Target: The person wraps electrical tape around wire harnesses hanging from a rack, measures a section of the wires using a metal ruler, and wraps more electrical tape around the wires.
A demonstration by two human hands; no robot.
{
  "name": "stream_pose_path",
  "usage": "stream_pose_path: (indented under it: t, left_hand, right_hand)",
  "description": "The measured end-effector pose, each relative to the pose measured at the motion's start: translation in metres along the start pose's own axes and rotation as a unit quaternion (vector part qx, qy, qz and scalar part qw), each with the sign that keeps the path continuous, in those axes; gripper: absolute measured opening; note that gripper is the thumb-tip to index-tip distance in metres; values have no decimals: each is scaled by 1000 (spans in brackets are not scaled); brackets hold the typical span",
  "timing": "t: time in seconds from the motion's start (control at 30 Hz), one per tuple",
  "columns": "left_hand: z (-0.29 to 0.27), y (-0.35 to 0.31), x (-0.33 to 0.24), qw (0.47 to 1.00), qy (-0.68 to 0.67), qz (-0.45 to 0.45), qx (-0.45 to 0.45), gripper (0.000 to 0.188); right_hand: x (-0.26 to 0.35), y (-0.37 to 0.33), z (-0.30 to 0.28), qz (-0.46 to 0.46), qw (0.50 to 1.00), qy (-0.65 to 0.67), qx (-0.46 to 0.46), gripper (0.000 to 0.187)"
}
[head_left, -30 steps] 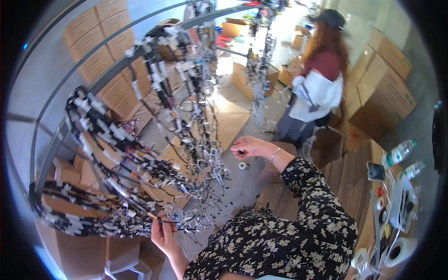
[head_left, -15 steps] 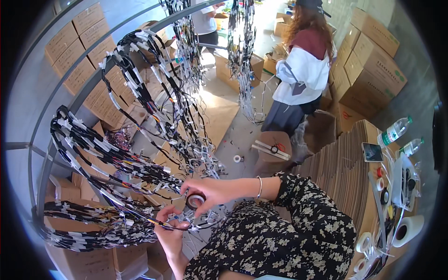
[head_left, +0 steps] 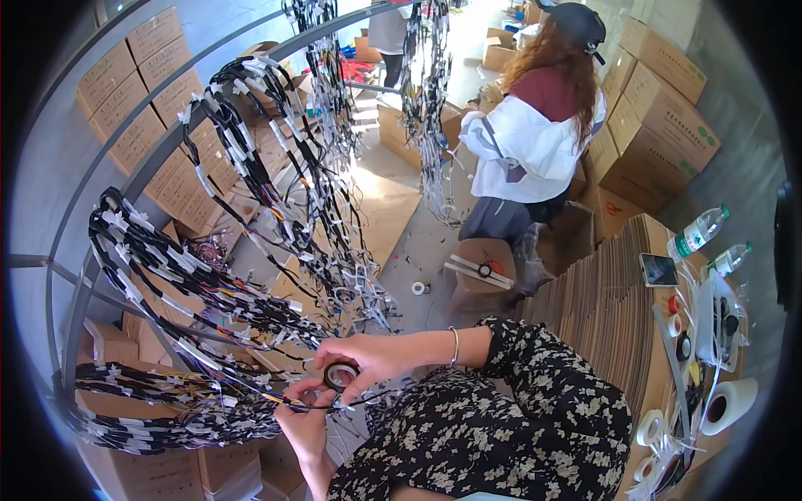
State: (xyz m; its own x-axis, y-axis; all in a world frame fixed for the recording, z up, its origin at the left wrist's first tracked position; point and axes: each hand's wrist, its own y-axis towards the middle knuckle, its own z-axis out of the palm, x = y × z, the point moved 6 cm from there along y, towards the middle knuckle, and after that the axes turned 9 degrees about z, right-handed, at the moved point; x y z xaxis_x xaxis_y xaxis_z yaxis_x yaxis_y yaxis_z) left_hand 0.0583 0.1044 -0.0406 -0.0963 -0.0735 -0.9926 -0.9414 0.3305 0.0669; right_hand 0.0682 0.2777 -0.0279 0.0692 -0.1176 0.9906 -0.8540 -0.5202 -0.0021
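My right hand (head_left: 372,357) grips a roll of dark tape (head_left: 331,380) with a pale core, thumb and fingers round its rim. Just below it, my left hand (head_left: 304,424) pinches a thin dark wire bundle (head_left: 261,392) with some yellow in it, which runs down from the rack. The tape roll sits close against the left fingertips. Whether a strip of tape is pulled out is too small to tell. Around both hands hang black and white wire harnesses (head_left: 209,288) with white connectors.
A curved metal rack (head_left: 154,167) carries the harnesses on the left. Stacked flat cardboard (head_left: 597,317) and a bench with bottles, a phone (head_left: 658,270) and tape rolls line the right. A co-worker (head_left: 543,125) stands ahead near a stool (head_left: 483,280). Another person stands farther back.
My right hand has brought the tape roll down toward my left fingers, and the roll has tilted. The left hand stays on the wire bundle. The co-worker has shifted slightly.
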Motion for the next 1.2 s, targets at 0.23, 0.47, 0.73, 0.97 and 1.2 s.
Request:
stream_pose_path:
  t: [0.23, 0.47, 0.73, 0.97, 1.2]
  left_hand:
    - [-5, -3, -1, 999, 18, 14, -38, 18]
    - [-7, -6, -5, 999, 9, 18, -28, 18]
    - [-10, -9, -6, 999, 24, -3, -21, 17]
    - [-11, -8, -8, 999, 32, 14, 9, 13]
    - [-12, -8, -3, 997, 59, 36, 24, 9]
  right_hand:
    - [-1, -1, 3, -22, 999, -23, -13, 60]
    - [-2, -1, 7, -19, 1000, -15, -10, 61]
    - [3, -2, 8, -15, 999, -36, -33, 61]
    - [1, -1, 13, 4, 1000, -26, -3, 62]
    - [3, 0, 19, -32, 999, -6, 19, 60]
